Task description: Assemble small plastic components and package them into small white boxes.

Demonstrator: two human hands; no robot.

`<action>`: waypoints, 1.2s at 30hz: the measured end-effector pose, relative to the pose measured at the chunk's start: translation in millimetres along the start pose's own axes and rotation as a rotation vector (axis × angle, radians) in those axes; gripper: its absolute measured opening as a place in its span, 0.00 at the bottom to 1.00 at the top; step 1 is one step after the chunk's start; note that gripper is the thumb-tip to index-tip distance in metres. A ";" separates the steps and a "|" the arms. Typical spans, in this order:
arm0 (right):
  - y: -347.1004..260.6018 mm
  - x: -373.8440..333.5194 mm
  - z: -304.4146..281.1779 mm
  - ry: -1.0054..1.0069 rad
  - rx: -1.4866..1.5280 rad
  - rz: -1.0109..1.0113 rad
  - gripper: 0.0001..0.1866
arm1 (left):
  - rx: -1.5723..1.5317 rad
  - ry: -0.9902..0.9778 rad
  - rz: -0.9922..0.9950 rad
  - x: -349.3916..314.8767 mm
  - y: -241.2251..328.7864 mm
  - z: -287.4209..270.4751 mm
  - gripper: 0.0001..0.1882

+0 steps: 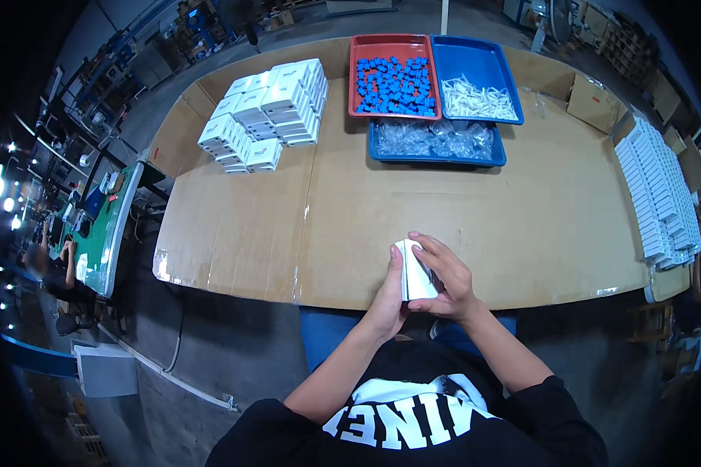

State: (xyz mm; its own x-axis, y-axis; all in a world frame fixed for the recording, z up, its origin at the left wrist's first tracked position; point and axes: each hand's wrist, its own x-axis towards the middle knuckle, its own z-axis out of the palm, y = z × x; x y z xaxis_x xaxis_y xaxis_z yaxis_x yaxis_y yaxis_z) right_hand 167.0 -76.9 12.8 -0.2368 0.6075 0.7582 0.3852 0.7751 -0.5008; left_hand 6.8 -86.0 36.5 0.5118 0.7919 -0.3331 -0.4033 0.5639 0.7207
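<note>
Between my two hands, over the table's front edge, is a small white box, tilted with one narrow side toward me. My left hand grips its left side, the thumb lying along the edge. From the right, my right hand wraps over the box with its fingers across the top and right side. The underside of the box and whatever is inside are hidden by my hands.
Stacked white boxes stand at the back left. A red tray of blue pieces and a blue tray of white sticks rest behind another blue tray of clear bags. White cartons line the right. A person sits far left.
</note>
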 end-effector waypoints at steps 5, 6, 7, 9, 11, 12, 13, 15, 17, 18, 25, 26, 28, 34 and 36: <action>-11.0 -15.2 26.2 0.222 0.273 0.429 0.48 | 0.641 0.037 0.591 11.6 -35.1 -15.9 0.49; -17.5 -12.7 34.0 0.272 0.469 0.519 0.47 | 0.639 0.039 0.581 14.7 -40.7 -20.8 0.49; -23.8 -10.4 36.6 0.322 0.665 0.607 0.46 | 0.675 0.048 0.571 18.2 -45.2 -25.9 0.45; -26.5 -3.8 25.9 0.205 0.478 0.533 0.41 | 0.710 0.059 0.554 19.7 -45.2 -27.6 0.43; -27.0 -6.2 20.5 0.127 0.271 0.520 0.33 | 0.353 0.110 0.468 15.7 -32.8 -23.5 0.42; -28.3 -8.7 15.7 0.055 0.275 0.505 0.29 | 0.225 0.082 0.400 13.8 -29.0 -26.7 0.40; -26.9 -11.9 12.7 0.052 0.278 0.514 0.29 | 0.223 0.088 0.392 16.4 -27.6 -27.2 0.40; -23.4 -18.6 10.6 -0.149 0.170 0.417 0.31 | 0.138 0.153 0.359 22.6 -26.4 -28.9 0.40; -20.0 -26.0 17.4 -0.123 0.124 0.413 0.32 | 0.193 0.211 0.332 26.9 -36.7 -38.7 0.39; -14.5 -29.3 18.6 -0.121 0.065 0.369 0.31 | 0.191 0.209 0.289 29.2 -37.1 -39.5 0.38; -5.2 -47.3 30.2 -0.087 -0.051 0.300 0.26 | 0.290 0.416 0.185 22.3 -35.6 -20.5 0.33; -5.2 -49.7 31.3 -0.090 -0.075 0.314 0.25 | 0.290 0.402 0.173 21.2 -34.6 -18.9 0.32; -1.8 -56.0 36.4 -0.074 -0.091 0.296 0.25 | 0.302 0.436 0.212 22.4 -38.2 -16.4 0.31; -1.1 -60.1 41.5 -0.038 -0.123 0.252 0.23 | 0.257 0.463 0.260 21.7 -40.0 -14.8 0.28; -0.6 -61.3 42.3 -0.041 -0.125 0.258 0.23 | 0.246 0.459 0.264 21.5 -38.6 -13.6 0.27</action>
State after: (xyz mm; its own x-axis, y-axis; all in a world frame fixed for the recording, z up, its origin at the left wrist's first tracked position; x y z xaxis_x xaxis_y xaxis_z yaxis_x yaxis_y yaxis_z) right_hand 143.6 -107.3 -51.0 -0.1511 0.7905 0.5935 0.5439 0.5678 -0.6178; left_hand 23.0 -87.6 -6.7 0.0144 0.9498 -0.3125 -0.2561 0.3056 0.9171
